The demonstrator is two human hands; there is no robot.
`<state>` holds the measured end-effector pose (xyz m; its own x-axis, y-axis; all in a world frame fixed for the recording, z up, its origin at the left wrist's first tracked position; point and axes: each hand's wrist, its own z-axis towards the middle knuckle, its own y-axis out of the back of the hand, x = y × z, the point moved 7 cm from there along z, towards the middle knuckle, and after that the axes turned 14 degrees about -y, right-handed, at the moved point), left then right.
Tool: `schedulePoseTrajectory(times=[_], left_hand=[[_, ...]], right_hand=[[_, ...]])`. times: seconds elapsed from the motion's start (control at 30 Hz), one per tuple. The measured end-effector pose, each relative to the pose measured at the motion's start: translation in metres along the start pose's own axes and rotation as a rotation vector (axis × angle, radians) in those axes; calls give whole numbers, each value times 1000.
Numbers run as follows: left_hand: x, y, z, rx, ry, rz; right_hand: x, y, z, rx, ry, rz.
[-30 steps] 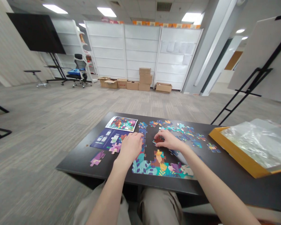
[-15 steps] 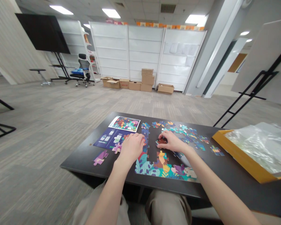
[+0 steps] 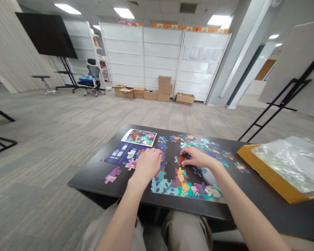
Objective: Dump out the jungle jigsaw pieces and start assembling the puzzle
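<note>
My right hand (image 3: pixel 197 157) holds a brown jigsaw puzzle piece (image 3: pixel 179 160) at its right side, between thumb and fingers, low over the dark table. Just below that piece, an orange-and-brown piece (image 3: pixel 181 175) joins the bottom row of the assembled puzzle (image 3: pixel 167 188). My left hand (image 3: pixel 148 163) lies over the puzzle's left column, fingers close together and loosely bent, the fingertips touching its pieces. Dark blue loose pieces (image 3: pixel 199 170) lie beneath my right wrist. Pink and purple pieces (image 3: pixel 112 175) are left of my left hand.
A picture sheet (image 3: pixel 140 137) and a purple leaflet (image 3: pixel 117 153) lie at the table's left. Several loose pieces (image 3: pixel 209 146) spread across the back right. A yellow box (image 3: pixel 272 179) with clear plastic wrapping (image 3: pixel 290 160) stands at the right. Cardboard boxes (image 3: pixel 164 92) line the far shelves.
My right hand has shifted slightly to the right and its wrist has swung outward, uncovering more of the brown piece and the dark blue pieces. My left hand stays nearly still.
</note>
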<state>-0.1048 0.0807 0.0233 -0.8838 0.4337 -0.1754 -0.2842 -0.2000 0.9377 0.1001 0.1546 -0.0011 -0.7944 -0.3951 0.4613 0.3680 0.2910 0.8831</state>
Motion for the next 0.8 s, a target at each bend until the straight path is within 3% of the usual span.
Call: schedulePoseTrajectory(times=[0.37,0.57,0.67,0.8], left_hand=[[-4,4,1,-44,-6,-83],[-3,2,0,-119,-16,-548],[-6,-4,-1,-72,-41,-769],[-10,-10,-3,21,-27,-889]], right_hand=[[28,7,-10,115,-1,511],[48,-12,-8,269,32,768],[51,-18,-6,268,22,830],[53,-23,-5,282,6,805]])
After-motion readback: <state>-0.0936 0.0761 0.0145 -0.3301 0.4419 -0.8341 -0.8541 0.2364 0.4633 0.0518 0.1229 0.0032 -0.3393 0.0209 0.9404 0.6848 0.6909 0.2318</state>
